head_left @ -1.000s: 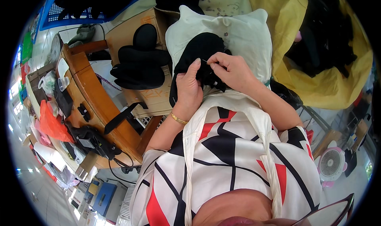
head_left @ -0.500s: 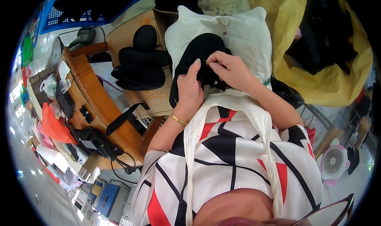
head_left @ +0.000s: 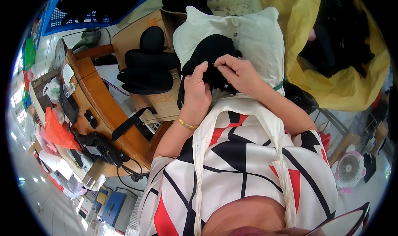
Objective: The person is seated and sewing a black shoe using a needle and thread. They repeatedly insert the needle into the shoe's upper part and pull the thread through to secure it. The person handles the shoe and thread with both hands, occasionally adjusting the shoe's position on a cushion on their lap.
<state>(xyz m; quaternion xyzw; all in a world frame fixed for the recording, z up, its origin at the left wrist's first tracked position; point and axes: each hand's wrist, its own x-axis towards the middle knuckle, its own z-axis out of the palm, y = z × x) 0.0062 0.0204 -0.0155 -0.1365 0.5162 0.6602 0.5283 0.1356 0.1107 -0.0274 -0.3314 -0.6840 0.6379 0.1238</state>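
Note:
A black padded fabric piece, rounded at its far end like a slipper, lies on a white cushion in front of my body. My left hand grips its near side, thumb raised on top and the other fingers curled beneath. On the right, my right hand has thumb and forefinger pinched on a thin needle, of which only a short glint shows. Loose black material bunches between both hands. Its lower part is hidden by the hands and a white apron.
Several black slipper-shaped pieces sit on a cardboard box at the left, beside a cluttered wooden table. A yellow cloth sack holding black pieces stands at the right. A blue crate is at the far left.
My left hand has shifted slightly. My right hand has moved a little to the right and down, still pinching the needle. The black piece has turned a little.

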